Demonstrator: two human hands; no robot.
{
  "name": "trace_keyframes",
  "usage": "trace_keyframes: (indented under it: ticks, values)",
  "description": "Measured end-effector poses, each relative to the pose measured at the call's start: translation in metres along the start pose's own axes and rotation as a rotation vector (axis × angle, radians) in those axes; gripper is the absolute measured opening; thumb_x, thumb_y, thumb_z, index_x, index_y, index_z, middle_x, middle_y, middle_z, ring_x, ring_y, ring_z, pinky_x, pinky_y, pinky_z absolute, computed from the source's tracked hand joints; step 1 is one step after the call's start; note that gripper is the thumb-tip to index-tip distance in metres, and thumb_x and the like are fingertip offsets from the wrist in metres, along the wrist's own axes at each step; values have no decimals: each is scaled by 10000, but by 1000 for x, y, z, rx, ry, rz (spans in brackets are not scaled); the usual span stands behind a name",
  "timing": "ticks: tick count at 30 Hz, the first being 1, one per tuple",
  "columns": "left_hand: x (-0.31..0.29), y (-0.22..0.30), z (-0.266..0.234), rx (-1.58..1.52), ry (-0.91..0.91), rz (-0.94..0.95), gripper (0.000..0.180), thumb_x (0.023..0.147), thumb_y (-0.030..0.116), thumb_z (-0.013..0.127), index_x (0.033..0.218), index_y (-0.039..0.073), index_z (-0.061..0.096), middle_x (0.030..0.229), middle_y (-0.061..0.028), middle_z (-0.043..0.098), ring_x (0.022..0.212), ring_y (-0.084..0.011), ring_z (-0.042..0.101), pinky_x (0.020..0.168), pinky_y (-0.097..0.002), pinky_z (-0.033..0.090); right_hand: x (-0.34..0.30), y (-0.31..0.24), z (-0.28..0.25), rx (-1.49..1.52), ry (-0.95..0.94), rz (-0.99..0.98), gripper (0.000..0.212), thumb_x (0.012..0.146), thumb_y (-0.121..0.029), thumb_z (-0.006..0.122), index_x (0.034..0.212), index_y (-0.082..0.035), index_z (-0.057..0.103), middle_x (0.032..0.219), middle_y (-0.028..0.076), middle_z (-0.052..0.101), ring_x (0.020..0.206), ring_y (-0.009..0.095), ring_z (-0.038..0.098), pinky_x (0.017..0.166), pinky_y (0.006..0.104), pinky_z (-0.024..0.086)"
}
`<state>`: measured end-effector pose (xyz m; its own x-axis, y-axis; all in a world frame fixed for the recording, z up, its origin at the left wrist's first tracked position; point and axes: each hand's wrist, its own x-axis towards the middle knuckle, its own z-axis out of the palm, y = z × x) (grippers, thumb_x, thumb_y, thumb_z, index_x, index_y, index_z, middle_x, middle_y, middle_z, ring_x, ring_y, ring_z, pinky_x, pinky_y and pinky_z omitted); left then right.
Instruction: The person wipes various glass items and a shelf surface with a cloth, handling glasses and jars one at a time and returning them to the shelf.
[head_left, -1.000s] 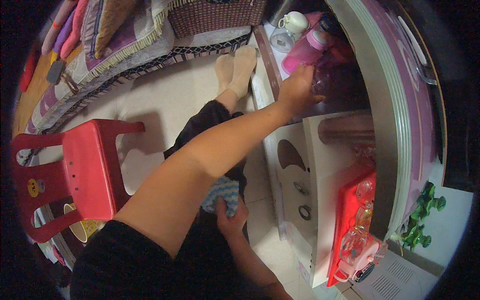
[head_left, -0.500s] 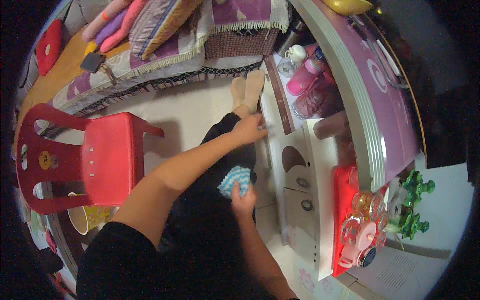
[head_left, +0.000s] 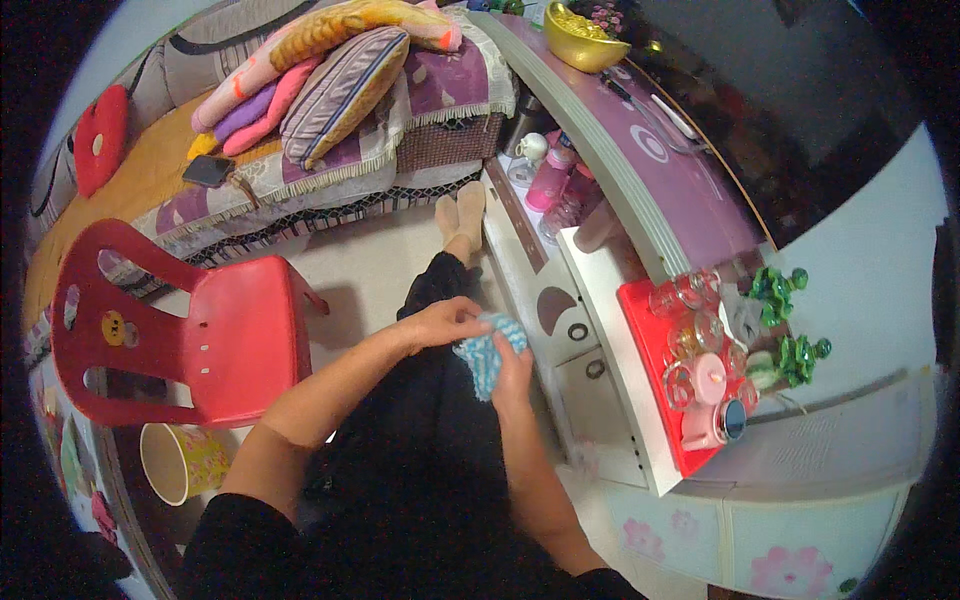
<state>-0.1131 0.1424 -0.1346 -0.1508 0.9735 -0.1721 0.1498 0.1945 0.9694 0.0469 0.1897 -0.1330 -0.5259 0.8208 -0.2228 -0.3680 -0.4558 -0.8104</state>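
A small blue-and-white zigzag-patterned cloth hangs bunched between my two hands, in front of my dark-clothed lap. My left hand pinches its upper left edge with thumb and fingertips. Along its right side, my right hand grips it, the thumb lying over the top. Just right of the cloth stands the white cabinet with round dark knobs.
A red plastic chair stands at the left, a patterned waste bin below it. Glass cups and a pink jug fill a red tray on the cabinet. Bottles stand farther back, near a sofa with cushions.
My left hand has come back from beside the cabinet and taken hold of the cloth. The cloth in my right hand is now spread between both hands. The view has shifted.
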Motion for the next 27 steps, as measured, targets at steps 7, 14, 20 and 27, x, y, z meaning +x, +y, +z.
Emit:
trace_keyframes:
  ticks: [7, 14, 20, 27]
  values:
    - [-30, 60, 27, -4, 284, 197, 237, 796, 142, 662, 976, 40, 548, 849, 4, 571, 778, -78, 518, 712, -237, 445, -36, -36, 18, -100, -109, -136, 239, 802, -121, 623, 994, 18, 592, 881, 38, 621, 738, 127, 588, 663, 254, 478]
    - [-65, 114, 46, -133, 548, 456, 164, 841, 163, 577, 917, 24, 533, 806, -17, 550, 763, -88, 499, 691, -245, 426, -59, -56, 24, -134, -190, -214, 327, 780, -44, 548, 1100, 22, 523, 1017, 62, 575, 891, 144, 550, 809, 279, 432]
    - [-112, 177, 51, -453, 399, 410, 160, 880, 207, 543, 938, 57, 550, 817, 10, 574, 729, -64, 523, 670, -232, 434, -86, -84, 28, -57, -276, -220, 294, 804, -45, 465, 1087, 19, 506, 890, 115, 603, 742, 193, 600, 673, 306, 499]
    - [-102, 174, 47, -672, 460, 475, 147, 885, 154, 512, 987, 58, 558, 849, 1, 582, 749, -66, 531, 676, -215, 430, -79, -68, 13, -67, -295, -161, 249, 814, -54, 462, 1044, 25, 517, 834, 118, 601, 707, 189, 591, 635, 284, 489]
